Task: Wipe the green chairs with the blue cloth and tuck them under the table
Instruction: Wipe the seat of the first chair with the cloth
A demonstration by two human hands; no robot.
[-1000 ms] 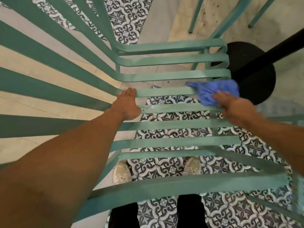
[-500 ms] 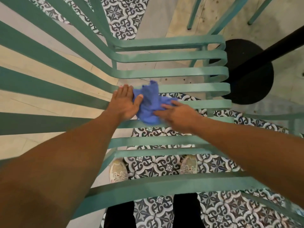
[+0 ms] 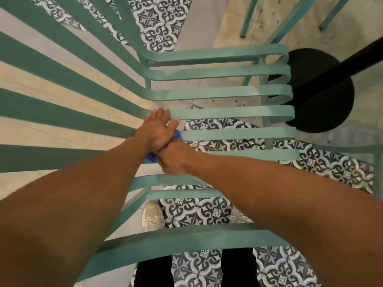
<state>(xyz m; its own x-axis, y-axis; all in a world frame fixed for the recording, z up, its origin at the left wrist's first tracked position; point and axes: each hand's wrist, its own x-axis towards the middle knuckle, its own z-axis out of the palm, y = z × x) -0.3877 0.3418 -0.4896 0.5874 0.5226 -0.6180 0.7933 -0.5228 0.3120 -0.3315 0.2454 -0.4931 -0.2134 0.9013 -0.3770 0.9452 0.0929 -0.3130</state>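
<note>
I look down through a green slatted chair (image 3: 228,94); its back slats fan out to the left and its seat slats run to the right. My left hand (image 3: 157,131) rests on the seat slats near the back, fingers straight. My right hand (image 3: 174,158) lies just below it, partly tucked under the left palm, and grips the bunched blue cloth (image 3: 150,158) against a slat. Only small blue corners of the cloth show beside the hands.
The table's round black base (image 3: 323,100) and black post (image 3: 342,65) stand just beyond the seat's front edge. Legs of another green chair (image 3: 290,17) show at the top right. My shoes (image 3: 152,216) stand on patterned tiles under the chair.
My right hand has dragged the blue cloth leftward along the seat slats, from the front edge to under my left hand. The left hand has stayed on the slats.
</note>
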